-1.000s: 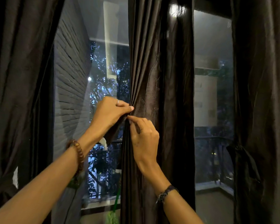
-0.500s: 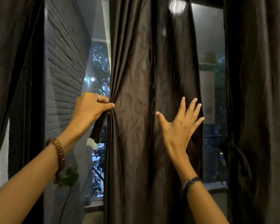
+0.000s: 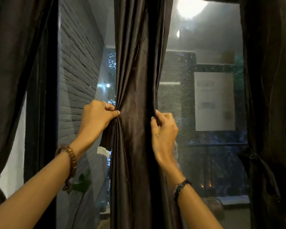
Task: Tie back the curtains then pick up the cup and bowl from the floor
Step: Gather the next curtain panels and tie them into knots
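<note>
A dark brown middle curtain hangs straight down in front of the window. My left hand grips its left edge at mid height, bunching the fabric, and a short strip of fabric hangs below that fist. My right hand grips the curtain's right edge, fingers curled round the folds. Between the two hands the cloth is gathered into a narrow column. No cup or bowl is in view.
A dark left curtain is gathered low at the left edge. Another dark right curtain hangs at the right, cinched near its lower part. Window glass behind shows a brick wall, a lamp reflection and foliage.
My right hand went from flat and spread on the curtain to gripping its right edge. The curtain is now gathered narrower, uncovering more glass on the right. My left hand keeps its grip.
</note>
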